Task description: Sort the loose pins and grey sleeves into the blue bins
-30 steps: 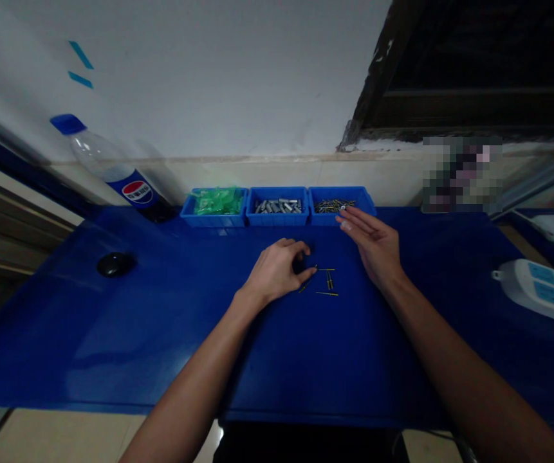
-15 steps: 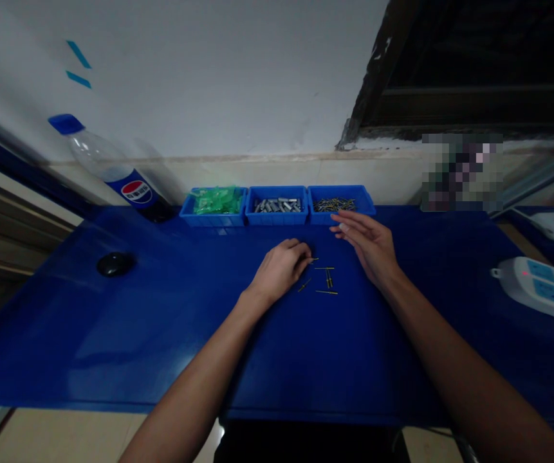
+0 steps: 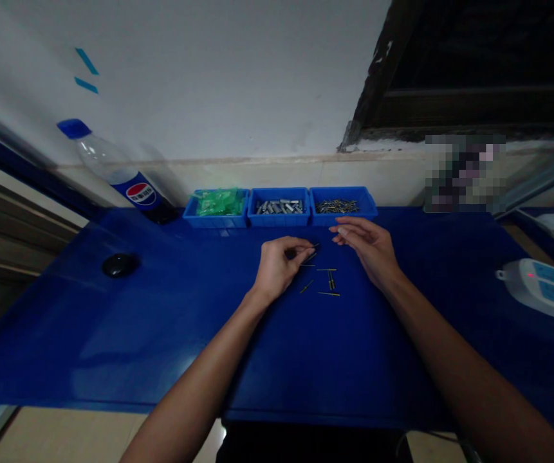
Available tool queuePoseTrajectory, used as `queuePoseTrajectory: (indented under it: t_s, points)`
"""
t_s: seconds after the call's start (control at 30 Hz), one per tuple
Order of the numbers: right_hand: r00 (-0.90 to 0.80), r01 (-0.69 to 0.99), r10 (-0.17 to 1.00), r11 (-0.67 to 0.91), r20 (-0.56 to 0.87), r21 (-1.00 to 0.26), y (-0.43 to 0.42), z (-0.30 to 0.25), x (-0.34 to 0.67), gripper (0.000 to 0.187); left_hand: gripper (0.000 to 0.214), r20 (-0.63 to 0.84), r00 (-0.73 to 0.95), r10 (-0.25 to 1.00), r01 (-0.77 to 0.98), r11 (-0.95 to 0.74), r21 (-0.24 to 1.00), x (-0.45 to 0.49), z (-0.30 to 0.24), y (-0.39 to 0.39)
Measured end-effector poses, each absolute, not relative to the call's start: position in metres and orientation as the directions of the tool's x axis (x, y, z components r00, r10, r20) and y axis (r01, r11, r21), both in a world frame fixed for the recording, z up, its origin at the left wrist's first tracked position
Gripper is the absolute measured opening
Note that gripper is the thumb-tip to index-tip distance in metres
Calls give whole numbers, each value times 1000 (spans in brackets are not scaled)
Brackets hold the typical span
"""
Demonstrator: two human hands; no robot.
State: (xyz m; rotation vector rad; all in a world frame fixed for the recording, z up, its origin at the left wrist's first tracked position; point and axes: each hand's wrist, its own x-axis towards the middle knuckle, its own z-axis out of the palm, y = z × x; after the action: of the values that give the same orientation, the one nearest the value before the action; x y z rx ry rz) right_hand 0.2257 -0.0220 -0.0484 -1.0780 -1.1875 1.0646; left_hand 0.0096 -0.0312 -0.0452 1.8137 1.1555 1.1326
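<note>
My left hand (image 3: 279, 263) is closed in a pinch, thumb against fingertips. A thin brass-and-dark metal pin (image 3: 316, 245) sticks out of the pinch, held just above the blue table. Below and right of that hand, several similar loose pins lie on the table: a level one (image 3: 327, 269), a slanted one (image 3: 306, 286), and a lower one (image 3: 329, 294). Two more stand close together as an upright pair (image 3: 331, 280). My right hand (image 3: 366, 244) hovers in front of the right bin, fingers loosely extended and holding nothing.
Three blue bins line the wall: green plastic packets fill the left bin (image 3: 216, 221), short silver cylinders the middle bin (image 3: 279, 220), small pins the right bin (image 3: 370, 207). A cola bottle (image 3: 132, 186), black mouse (image 3: 118, 265) and power strip (image 3: 527, 289) stand around.
My left hand has turned and lifted slightly, its pinch now showing a pin pointing up and right. My right hand has stayed almost in place, still open. The view has shifted slightly.
</note>
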Motion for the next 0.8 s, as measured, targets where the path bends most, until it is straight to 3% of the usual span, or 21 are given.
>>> queuePoseTrajectory:
  t_s: [0.2,0.53,0.8]
  points:
    - [23,17,987,160,160,-987,-22,-46,228,29,20,250,218,944,203,-294,934,11,-47,-31]
    - [-152,116,988,49,31,-992,-27,-43,224,32,24,436,340,833,367,-545,754,6,-52,-34]
    - [-196,114,980,-12,-34,-993,-26,-43,225,31,16,487,346,801,391,-596,701,7,-52,-35]
